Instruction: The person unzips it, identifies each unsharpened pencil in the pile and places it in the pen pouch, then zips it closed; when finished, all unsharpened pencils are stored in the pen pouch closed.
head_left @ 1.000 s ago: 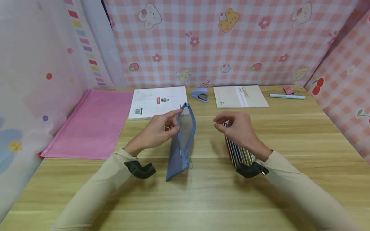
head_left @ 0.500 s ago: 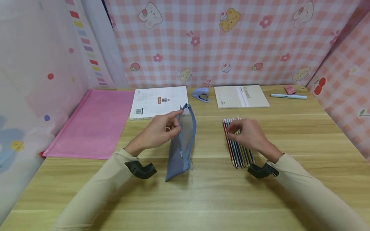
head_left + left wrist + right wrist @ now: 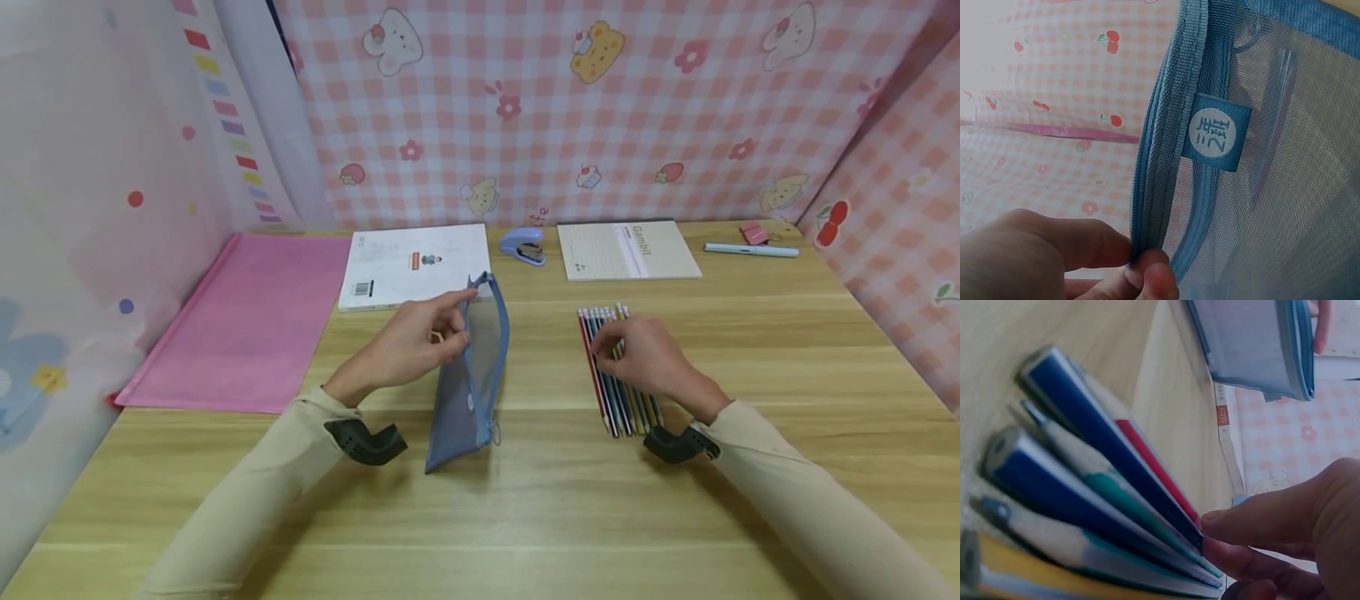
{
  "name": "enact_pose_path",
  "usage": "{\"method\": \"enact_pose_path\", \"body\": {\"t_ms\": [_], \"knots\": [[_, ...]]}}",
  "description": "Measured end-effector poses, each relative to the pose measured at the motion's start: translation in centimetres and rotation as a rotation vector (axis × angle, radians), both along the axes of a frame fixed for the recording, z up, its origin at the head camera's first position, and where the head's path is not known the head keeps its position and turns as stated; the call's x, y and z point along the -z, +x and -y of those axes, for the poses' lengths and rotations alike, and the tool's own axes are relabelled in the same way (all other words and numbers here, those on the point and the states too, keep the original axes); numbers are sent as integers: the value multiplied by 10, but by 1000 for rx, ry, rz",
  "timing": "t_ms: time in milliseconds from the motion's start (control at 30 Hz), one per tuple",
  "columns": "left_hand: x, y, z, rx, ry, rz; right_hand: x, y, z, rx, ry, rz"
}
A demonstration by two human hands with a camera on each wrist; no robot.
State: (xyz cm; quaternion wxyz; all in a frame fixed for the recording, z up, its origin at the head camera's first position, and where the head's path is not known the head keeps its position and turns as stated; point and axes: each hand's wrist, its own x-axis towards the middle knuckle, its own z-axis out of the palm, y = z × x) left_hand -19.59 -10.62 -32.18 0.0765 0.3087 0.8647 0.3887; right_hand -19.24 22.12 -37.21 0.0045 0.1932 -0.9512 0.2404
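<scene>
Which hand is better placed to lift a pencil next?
Right, likely: the right hand has its fingertips at the pencils, while the left hand pinches the open mesh pouch by its zipped edge.

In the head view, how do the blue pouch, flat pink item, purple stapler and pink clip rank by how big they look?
Largest to smallest:
1. Flat pink item
2. Blue pouch, partly covered by the left hand
3. Purple stapler
4. Pink clip

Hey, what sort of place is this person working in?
Probably a study or craft desk: pencils lie on a wood-grain tabletop, with a stapler and a notepad near the back. Home or classroom, I can't tell.
</scene>
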Motion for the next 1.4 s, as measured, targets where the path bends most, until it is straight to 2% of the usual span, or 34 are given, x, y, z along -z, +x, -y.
{"method": "enact_pose_path", "body": {"t_ms": [167,533,800,933,1033,1200,1400], "knots": [[0,1,0,-3,1,16,2,-1,6,-16,71,-56],[1,1,-1,-2,-1,15,0,-3,20,-26,145,-10],[1,0,-2,3,4,14,0,-6,28,55,121,34],[0,1,-2,5,4,21,1,-8,27,69,64,94],[1,1,-2,7,1,24,0,-9,24,73,-18,163],[2,1,-2,7,1,29,-10,-9,18,120,-149,278],[2,1,-3,14,1,27,-23,-6,17,139,-235,323]]}}
